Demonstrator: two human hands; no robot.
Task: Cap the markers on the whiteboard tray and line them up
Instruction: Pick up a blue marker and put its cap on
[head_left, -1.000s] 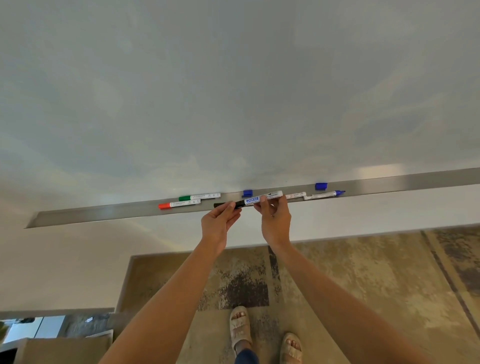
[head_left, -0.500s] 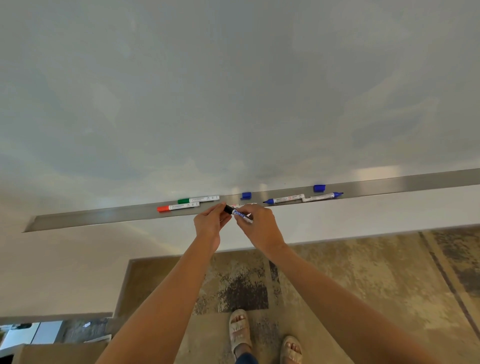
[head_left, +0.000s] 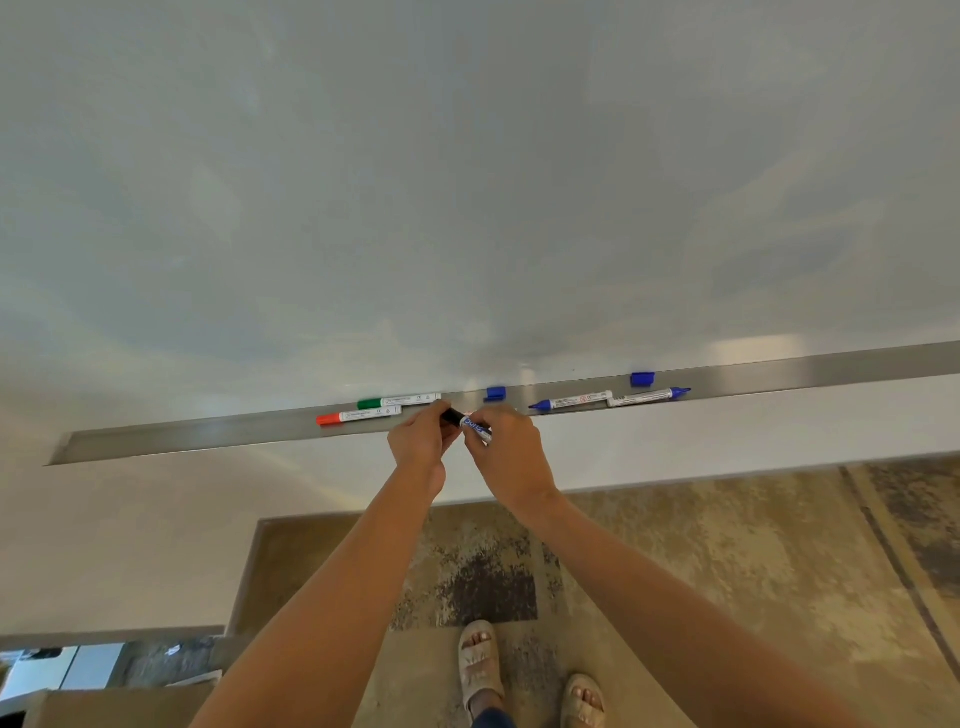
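Both hands (left (head_left: 418, 444), right (head_left: 511, 457)) clamp black marker (head_left: 470, 422); 2 blue caps (head_left: 495, 393) lie loose

Whiteboard (head_left: 467, 156): smooth, glossy, faint smeary haze. Tray (head_left: 208, 436): brushed metal, satin sheen with bright glare patches. Markers: smooth plastic barrels with printed paper-like labels, e.g. green marker (head_left: 397, 401), red marker (head_left: 358, 415). Loose blue caps (head_left: 495, 393): glossy plastic. Floor (head_left: 727, 561): mottled, matt, worn-looking. Sandals (head_left: 480, 665): rough woven texture.
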